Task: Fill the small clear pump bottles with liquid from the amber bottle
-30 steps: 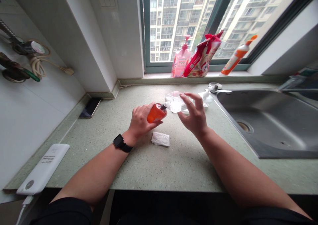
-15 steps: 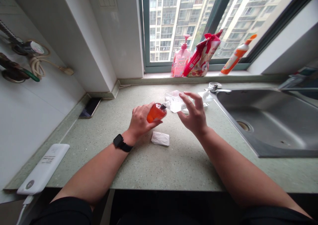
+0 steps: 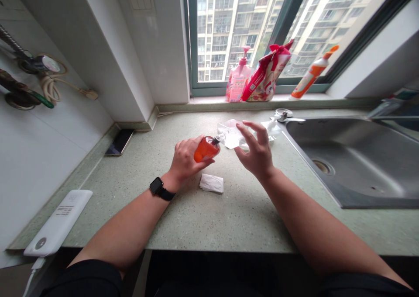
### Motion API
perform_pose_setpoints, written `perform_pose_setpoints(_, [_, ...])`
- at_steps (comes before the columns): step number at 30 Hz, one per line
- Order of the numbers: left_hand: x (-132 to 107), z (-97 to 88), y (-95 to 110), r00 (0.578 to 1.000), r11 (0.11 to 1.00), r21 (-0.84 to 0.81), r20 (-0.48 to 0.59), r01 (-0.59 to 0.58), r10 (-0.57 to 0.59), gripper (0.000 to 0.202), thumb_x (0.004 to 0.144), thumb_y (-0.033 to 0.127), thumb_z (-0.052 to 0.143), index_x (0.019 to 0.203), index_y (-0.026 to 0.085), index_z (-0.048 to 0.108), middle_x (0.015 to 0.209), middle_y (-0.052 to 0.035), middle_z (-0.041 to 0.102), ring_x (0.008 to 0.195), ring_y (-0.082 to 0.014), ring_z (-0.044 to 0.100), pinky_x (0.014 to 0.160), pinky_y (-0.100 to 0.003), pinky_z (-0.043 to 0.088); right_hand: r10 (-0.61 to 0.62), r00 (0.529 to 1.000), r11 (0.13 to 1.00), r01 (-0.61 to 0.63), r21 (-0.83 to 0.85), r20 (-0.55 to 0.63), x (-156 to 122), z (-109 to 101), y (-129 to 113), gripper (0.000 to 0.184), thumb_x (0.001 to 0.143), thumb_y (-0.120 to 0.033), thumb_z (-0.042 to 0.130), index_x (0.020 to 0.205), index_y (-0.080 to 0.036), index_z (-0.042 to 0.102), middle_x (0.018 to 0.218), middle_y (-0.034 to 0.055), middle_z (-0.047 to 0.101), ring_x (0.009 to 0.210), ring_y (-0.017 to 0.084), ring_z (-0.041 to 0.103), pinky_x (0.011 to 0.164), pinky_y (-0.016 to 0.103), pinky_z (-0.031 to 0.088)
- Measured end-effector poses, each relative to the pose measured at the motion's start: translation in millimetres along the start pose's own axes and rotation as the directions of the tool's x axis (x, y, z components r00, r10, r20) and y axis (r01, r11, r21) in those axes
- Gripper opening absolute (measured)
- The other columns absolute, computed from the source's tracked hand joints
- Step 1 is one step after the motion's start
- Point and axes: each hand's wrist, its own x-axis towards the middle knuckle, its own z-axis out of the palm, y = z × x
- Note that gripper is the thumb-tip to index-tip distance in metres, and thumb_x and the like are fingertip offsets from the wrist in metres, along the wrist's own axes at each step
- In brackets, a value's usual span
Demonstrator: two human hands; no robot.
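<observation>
My left hand, with a black watch on the wrist, is wrapped round a small orange bottle tipped on its side, neck pointing right. The neck meets the mouth of a clear, nearly empty bottle that my right hand holds from the right with fingers curled and partly spread around it. Both bottles hover just above the speckled green counter. A folded white tissue lies on the counter below the hands.
A steel sink fills the right side. On the window sill stand a pink pump bottle, a red bag and an orange-capped bottle. A phone and a white power bank lie at the left.
</observation>
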Motion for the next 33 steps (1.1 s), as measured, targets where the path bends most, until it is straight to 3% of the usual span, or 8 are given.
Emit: perform_pose_setpoints(33, [0.6, -1.1, 0.9, 1.0, 1.0, -0.003, 0.017, 0.017, -0.017, 0.085, 0.092, 0.074, 0.074, 0.158, 0.025, 0.051, 0.139, -0.0133, 0.073, 0.122, -0.0342, 0.067, 0.107, -0.05, 0.045, -0.009, 1.0, 1.0, 0.009, -0.003, 0.011, 1.4, -1.7, 0.7, 0.094, 0.089, -0.007, 0.068, 0.168, -0.045, 0.036, 0.149, 0.0109, 0.052, 0.138, 0.037, 0.06, 0.113, 0.061, 0.058])
